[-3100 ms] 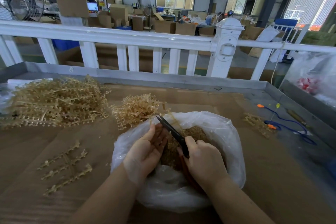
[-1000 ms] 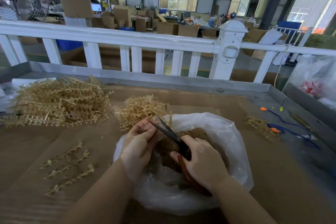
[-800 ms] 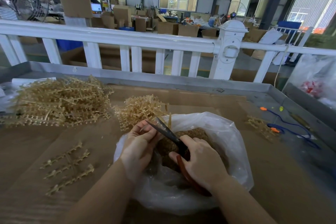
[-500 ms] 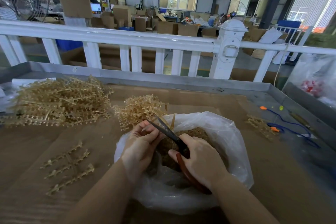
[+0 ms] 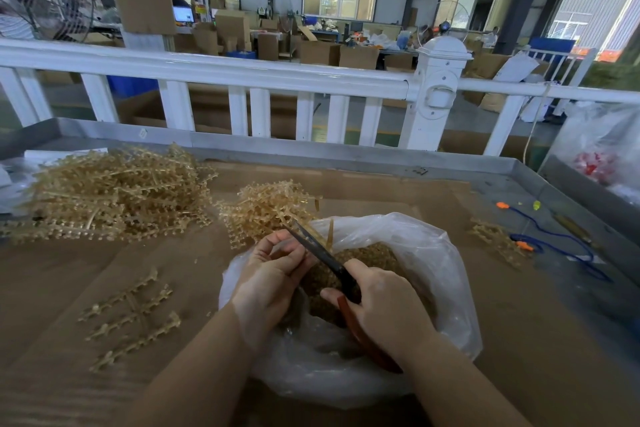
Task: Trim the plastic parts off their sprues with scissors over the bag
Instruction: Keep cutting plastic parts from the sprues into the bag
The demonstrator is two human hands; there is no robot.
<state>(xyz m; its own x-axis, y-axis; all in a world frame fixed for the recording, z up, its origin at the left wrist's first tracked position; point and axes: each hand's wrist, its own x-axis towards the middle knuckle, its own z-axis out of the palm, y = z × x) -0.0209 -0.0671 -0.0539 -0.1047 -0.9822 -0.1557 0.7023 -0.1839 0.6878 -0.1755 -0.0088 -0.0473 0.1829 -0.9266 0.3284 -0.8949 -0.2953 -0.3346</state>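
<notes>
Left hand (image 5: 268,274) pinches a sprue (image 5: 329,230) over the bag (image 5: 440,263); right hand (image 5: 384,308) grips scissors (image 5: 320,253) (red handles); blades beside the sprue.

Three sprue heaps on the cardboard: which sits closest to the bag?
The small middle heap: it reaches the bag rim just behind the left hand. The big left heap and loose flat sprues lie farther off.

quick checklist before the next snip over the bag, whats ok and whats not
1. Right hand grips the scissors: ok.
2. Left hand pinches a sprue strip at the blades: ok.
3. The cut sits over the open plastic bag, so parts should drop in: ok.
4. Left fingertips clear of the blades: cannot tell, they are very close.
5. Bag has room; trimmed parts fill only its middle: ok.
6. Untrimmed sprue pile sits just behind the bag, likely within reach: ok.
</notes>
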